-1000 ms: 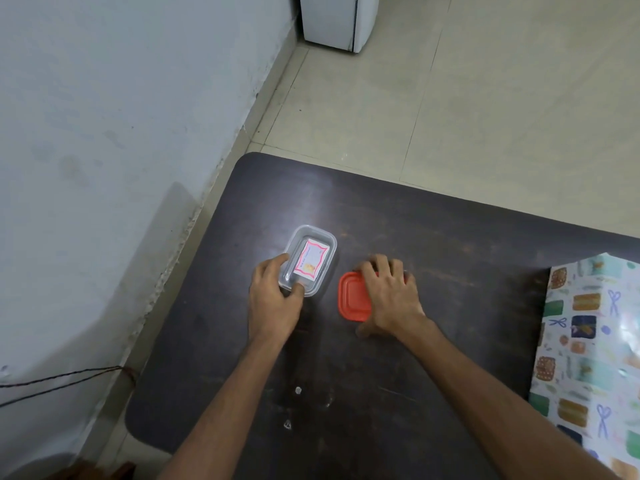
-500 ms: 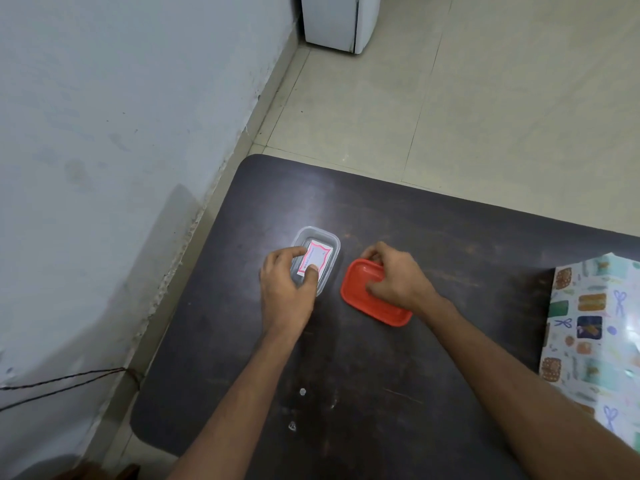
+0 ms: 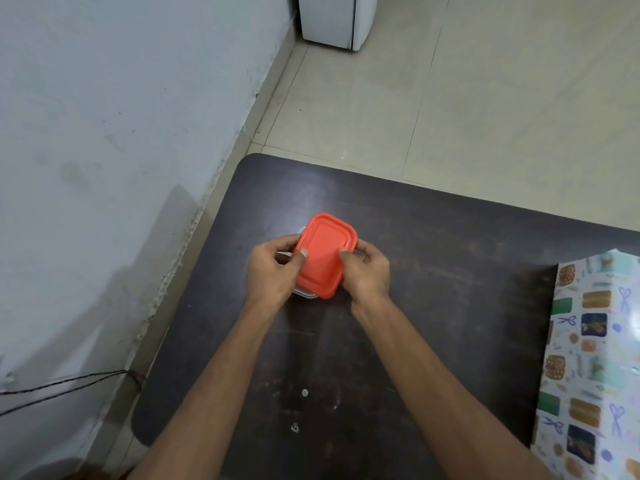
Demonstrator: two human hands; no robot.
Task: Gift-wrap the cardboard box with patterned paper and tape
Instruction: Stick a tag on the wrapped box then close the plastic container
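Patterned paper lies well right of the red-lidded container.

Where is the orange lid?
In the head view, the orange lid lies over the clear container near the middle of the dark table, gripped by the left hand and right hand, well left of the patterned paper.
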